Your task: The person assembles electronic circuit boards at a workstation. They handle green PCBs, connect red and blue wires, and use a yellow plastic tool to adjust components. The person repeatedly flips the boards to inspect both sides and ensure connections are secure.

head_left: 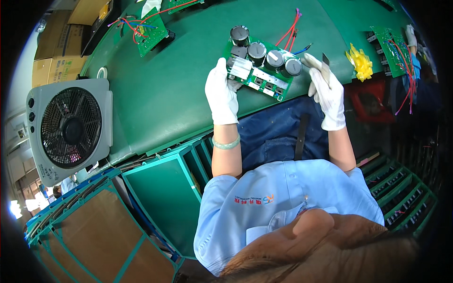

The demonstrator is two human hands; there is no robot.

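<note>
My left hand (222, 92), in a white glove, grips the left edge of a green circuit board (266, 89). The board is tilted over the bench and carries several black cylindrical capacitors (257, 53) and a pale finned heat sink (240, 67). Red and blue wires (293, 35) with small end terminals spread from its far side. My right hand (326, 96), gloved too, is just right of the board, its fingers closed around a thin flat tool (325, 63) with a dark blade-like tip. What kind of tool it is cannot be made out.
A grey box fan (71, 127) stands at the left. On the green bench (160, 89) lie another wired board (153, 35) and a yellow bundle (360, 62). At far right, a person's gloved hand (411, 35) is near a wired board (389, 52). Cardboard boxes (59, 47) stand back left.
</note>
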